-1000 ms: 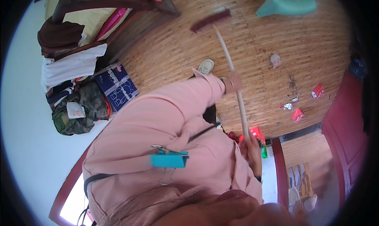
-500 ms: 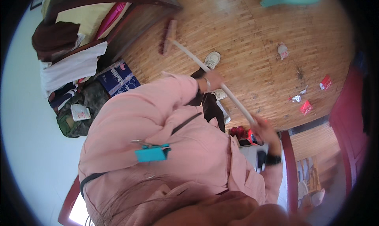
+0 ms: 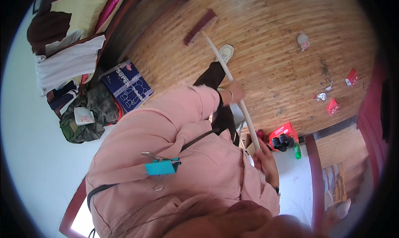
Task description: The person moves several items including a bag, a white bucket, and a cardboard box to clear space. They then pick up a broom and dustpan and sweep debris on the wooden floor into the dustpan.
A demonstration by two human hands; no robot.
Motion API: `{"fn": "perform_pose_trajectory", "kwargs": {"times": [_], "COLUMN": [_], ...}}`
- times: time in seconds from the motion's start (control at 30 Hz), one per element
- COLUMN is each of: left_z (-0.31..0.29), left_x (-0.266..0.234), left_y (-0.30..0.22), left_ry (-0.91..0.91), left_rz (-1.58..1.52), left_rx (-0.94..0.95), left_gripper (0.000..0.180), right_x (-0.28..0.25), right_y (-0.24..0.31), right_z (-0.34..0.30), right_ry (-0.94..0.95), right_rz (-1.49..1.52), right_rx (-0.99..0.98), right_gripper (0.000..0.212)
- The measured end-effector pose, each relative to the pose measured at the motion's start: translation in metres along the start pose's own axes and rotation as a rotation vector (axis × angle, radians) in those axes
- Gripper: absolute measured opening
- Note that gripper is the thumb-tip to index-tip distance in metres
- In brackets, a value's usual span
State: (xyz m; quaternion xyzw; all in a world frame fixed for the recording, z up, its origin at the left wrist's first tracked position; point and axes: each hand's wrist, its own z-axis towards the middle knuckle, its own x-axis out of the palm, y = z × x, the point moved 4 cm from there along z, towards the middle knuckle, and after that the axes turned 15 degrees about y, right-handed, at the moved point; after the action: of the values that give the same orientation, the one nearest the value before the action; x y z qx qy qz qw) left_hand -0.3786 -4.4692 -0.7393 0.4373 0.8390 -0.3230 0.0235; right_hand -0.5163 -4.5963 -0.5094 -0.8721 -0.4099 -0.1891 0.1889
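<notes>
Open wooden floor (image 3: 266, 50) lies ahead of your broom head (image 3: 200, 26); red wrappers (image 3: 333, 106) litter the right, a blue box (image 3: 126, 86) crowds the left.

The broom (image 3: 226, 73) has swung leftward across the wooden floor (image 3: 266, 63): its red bristle head (image 3: 200, 26), a second ago near the green stool, now lies close to the bed (image 3: 83, 13). Both hands have shifted with the handle.

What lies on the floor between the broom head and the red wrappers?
In the head view, between the broom head and the red wrappers lies bare wooden floor with one crumpled pinkish scrap.
</notes>
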Motion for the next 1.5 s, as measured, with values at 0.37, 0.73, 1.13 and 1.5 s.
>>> {"fn": "perform_pose_trajectory", "kwargs": {"times": [0.37, 0.73, 1.13, 1.5], "left_z": [-0.033, 0.053, -0.014, -0.079], "left_x": [0.108, 0.132, 0.096, 0.148], "left_y": [0.125, 0.330, -0.092, 0.088], "left_ry": [-0.316, -0.168, -0.056, -0.152], "left_rz": [-0.268, -0.114, 0.025, -0.213], "left_rx": [-0.460, -0.742, 0.156, -0.651], "left_gripper": [0.010, 0.012, 0.008, 0.015], "right_x": [0.001, -0.032, -0.042, 0.017], "right_y": [0.042, 0.103, -0.139, -0.077], "right_z": [0.148, 0.400, -0.025, 0.144], "right_ry": [0.284, 0.453, -0.068, 0.329], "right_rz": [-0.632, -0.378, 0.013, -0.412], "right_rx": [-0.077, -0.092, -0.060, -0.248], "right_gripper": [0.049, 0.041, 0.049, 0.048]}}
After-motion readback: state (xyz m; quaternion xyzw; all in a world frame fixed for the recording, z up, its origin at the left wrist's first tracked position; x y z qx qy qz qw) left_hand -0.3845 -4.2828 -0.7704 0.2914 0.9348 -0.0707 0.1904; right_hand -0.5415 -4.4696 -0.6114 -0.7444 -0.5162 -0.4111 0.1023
